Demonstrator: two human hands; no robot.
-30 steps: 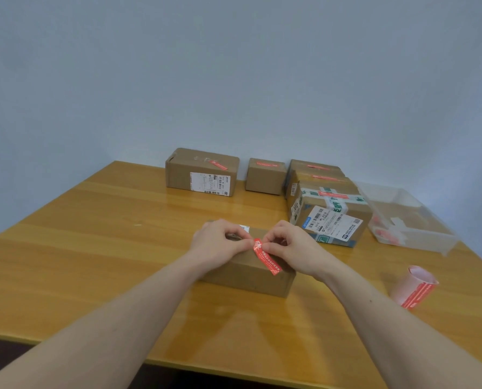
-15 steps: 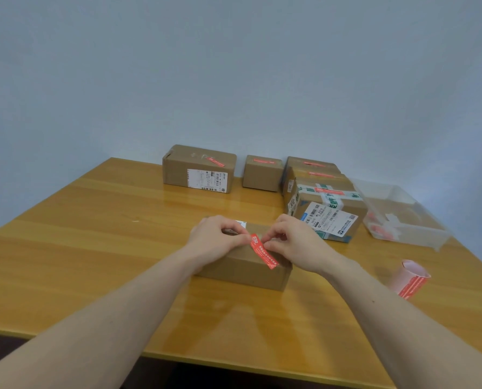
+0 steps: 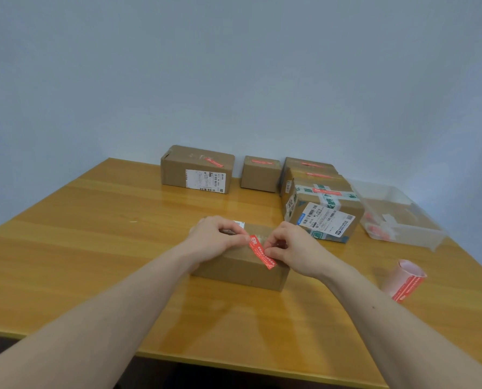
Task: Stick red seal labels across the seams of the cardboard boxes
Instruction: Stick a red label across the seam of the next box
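Observation:
A small cardboard box (image 3: 242,272) lies on the wooden table (image 3: 94,248) in front of me. A red seal label (image 3: 261,249) runs diagonally over its top towards the near edge. My left hand (image 3: 217,240) rests on the box top, its fingertips pinching the label's far end. My right hand (image 3: 293,248) pinches the label near its middle from the right. A roll of red labels (image 3: 404,280) lies on the table at the right.
Several cardboard boxes with red labels stand at the back: one at the left (image 3: 197,169), a small one (image 3: 260,173), and a stack with a green-taped parcel (image 3: 322,209). A clear plastic bin (image 3: 397,217) sits at the far right.
The label now lies lower and flatter on the box top. Both hands have stayed on it, and my right fingers have slid along the strip.

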